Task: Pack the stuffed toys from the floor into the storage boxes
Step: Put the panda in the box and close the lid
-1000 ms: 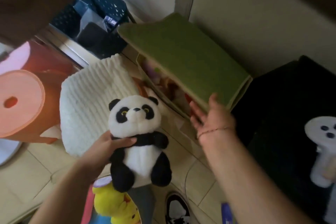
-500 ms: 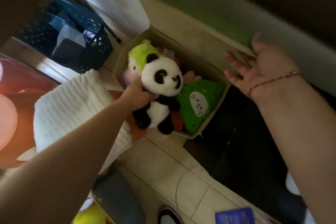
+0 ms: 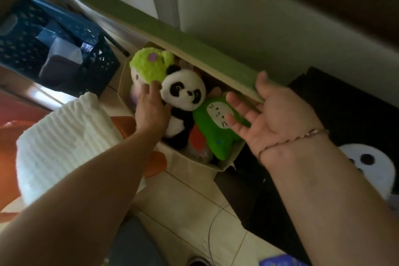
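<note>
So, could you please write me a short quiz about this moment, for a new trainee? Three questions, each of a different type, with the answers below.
1. True or false: the panda toy lies on the floor tiles, outside the storage box.
2. Multiple choice: what does the right hand do? A) grips the panda toy; B) props up the green lid, fingers spread; C) rests on the white cushion.
3. Fill in: the left hand rests against the ___ toy.

Key
1. False: it lies inside the box, between the lime green plush and the green plush with a white face.
2. B
3. panda
</note>
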{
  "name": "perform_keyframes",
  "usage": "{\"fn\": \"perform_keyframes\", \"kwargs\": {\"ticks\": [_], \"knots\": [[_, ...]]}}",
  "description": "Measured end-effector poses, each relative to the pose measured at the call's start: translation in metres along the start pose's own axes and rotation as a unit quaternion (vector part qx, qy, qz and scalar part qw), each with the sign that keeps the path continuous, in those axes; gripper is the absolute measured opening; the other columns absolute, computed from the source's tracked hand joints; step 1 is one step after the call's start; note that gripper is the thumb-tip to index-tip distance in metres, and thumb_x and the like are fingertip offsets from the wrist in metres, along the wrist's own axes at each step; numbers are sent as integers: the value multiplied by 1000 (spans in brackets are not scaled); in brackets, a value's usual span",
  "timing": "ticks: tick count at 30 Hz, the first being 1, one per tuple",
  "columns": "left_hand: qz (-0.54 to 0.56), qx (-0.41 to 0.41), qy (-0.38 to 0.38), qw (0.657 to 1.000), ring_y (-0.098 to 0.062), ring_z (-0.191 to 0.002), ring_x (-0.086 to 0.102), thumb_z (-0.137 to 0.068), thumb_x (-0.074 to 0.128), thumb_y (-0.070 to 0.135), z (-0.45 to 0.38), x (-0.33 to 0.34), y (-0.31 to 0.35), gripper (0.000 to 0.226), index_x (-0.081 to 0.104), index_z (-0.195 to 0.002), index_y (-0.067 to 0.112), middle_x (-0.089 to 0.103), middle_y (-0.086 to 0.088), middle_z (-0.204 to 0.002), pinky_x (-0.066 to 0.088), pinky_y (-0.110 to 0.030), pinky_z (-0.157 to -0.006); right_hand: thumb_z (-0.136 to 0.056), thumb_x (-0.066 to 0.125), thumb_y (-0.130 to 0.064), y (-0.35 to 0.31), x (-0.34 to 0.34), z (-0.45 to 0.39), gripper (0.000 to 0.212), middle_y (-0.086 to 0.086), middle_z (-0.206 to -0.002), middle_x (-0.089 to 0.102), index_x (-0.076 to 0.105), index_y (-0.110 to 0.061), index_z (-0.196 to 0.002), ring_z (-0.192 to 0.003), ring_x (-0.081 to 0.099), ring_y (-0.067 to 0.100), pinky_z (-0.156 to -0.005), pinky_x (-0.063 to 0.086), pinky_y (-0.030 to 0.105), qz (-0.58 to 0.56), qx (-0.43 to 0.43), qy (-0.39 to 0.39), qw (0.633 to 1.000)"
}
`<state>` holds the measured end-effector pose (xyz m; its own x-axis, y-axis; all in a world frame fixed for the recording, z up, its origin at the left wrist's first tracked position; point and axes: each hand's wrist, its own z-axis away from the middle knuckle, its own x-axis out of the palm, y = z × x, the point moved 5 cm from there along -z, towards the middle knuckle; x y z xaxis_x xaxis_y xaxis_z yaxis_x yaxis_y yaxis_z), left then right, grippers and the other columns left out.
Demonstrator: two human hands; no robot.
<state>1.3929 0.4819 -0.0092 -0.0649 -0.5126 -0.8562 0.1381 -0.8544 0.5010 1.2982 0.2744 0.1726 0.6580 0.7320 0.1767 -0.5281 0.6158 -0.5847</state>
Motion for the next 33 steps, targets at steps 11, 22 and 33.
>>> {"fn": "perform_keyframes", "kwargs": {"ticks": [11, 22, 33], "knots": [[444, -279, -39, 851, -27, -78, 62, -81, 48, 0, 62, -68, -65, 21, 66, -82, 10, 66, -6, -78, 53, -40, -75, -96, 52, -24, 165, -20, 3, 38, 15, -97, 62, 45, -9, -131, -76, 64, 23, -70, 58, 38, -47, 129, 130, 982], [548, -494, -127, 663, -32, -108, 65, -97, 51, 41, 99, 48, -72, 44, 50, -132, 15, 63, -7, -124, 55, -53, -88, -98, 49, -29, 232, -55, -85, 52, 6, -137, 40, 31, -17, -145, -91, 58, 24, -88, 54, 37, -43, 103, 246, 963], [571, -477, -133, 655, -13, -78, 61, -95, 44, 55, 95, 86, -54, 54, 48, -131, 14, 63, 1, -97, 55, -26, -53, -91, 36, -64, 264, -57, -123, 68, 5, -143, 40, 34, -20, -144, -123, 47, 31, -90, 49, 45, -3, 189, 186, 964]]}}
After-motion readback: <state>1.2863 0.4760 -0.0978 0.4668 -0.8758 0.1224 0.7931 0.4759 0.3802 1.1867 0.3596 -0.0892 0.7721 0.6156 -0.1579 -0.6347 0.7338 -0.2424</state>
